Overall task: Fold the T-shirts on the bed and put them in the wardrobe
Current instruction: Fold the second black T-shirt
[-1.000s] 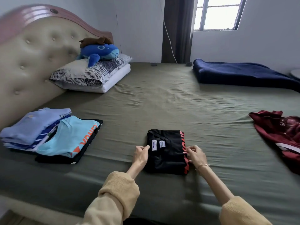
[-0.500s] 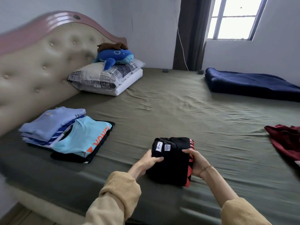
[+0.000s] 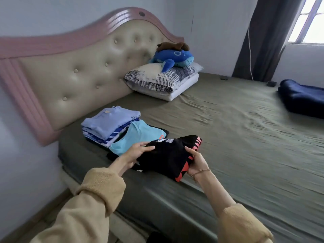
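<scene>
Both hands hold the folded black shirt (image 3: pixel 166 155) near the bed's (image 3: pixel 228 137) front edge: left hand (image 3: pixel 135 154) fingers curled over its left side, right hand (image 3: pixel 197 162) pinching its right edge, beside the folded stack (image 3: pixel 112 123) by the headboard.

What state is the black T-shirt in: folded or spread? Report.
Folded: the black T-shirt is a compact bundle gripped between left hand and right hand.
</scene>
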Action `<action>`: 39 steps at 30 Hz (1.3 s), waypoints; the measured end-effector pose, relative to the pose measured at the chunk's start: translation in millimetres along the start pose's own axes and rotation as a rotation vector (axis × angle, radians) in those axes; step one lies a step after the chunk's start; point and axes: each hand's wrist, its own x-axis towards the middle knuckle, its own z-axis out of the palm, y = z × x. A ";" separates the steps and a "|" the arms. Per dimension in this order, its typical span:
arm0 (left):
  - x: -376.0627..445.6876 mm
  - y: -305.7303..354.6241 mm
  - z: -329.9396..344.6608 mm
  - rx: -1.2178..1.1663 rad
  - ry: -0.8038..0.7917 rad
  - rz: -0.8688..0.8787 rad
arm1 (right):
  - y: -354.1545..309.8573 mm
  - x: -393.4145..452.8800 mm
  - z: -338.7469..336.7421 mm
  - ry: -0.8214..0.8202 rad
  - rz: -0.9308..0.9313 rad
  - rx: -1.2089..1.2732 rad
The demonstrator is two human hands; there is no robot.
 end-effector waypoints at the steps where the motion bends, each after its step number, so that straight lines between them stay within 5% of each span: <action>1: 2.9 6.2 -13.4 -0.048 0.020 0.017 | 2.5 9.6 14.8 -0.013 -0.003 0.012; 4: 13.9 19.5 -51.9 -0.204 0.066 0.091 | 6.2 40.3 62.9 -0.069 -0.020 0.059; 10: 47.4 25.9 -99.5 -0.284 0.401 0.236 | 13.8 94.6 122.1 -0.169 -0.058 0.105; 16: 65.5 -26.2 -102.6 0.168 0.721 0.017 | 56.2 127.3 106.1 0.044 0.047 -0.186; 23: 61.0 -29.8 -86.0 0.223 0.923 0.081 | 49.4 138.4 112.8 0.348 -0.196 -0.682; 28: 60.1 -20.3 -72.9 0.717 1.080 -0.035 | 50.7 127.1 111.0 0.484 -0.465 -1.080; 30: 62.6 -20.4 -66.5 0.942 1.115 0.026 | 51.5 127.4 107.1 0.392 -0.565 -1.303; 32: 67.7 -21.0 -59.2 1.041 0.994 0.221 | 54.7 129.8 105.7 0.205 -0.574 -1.465; 34: 74.0 -23.7 -49.8 1.023 0.686 0.390 | 58.4 133.5 101.9 0.075 -0.520 -1.557; 36: 78.2 -30.1 -43.1 0.951 0.409 0.375 | 59.9 137.3 95.8 0.023 -0.471 -1.579; 39: 82.0 -39.4 -43.9 0.978 0.304 0.289 | 58.1 139.1 85.3 0.015 -0.427 -1.562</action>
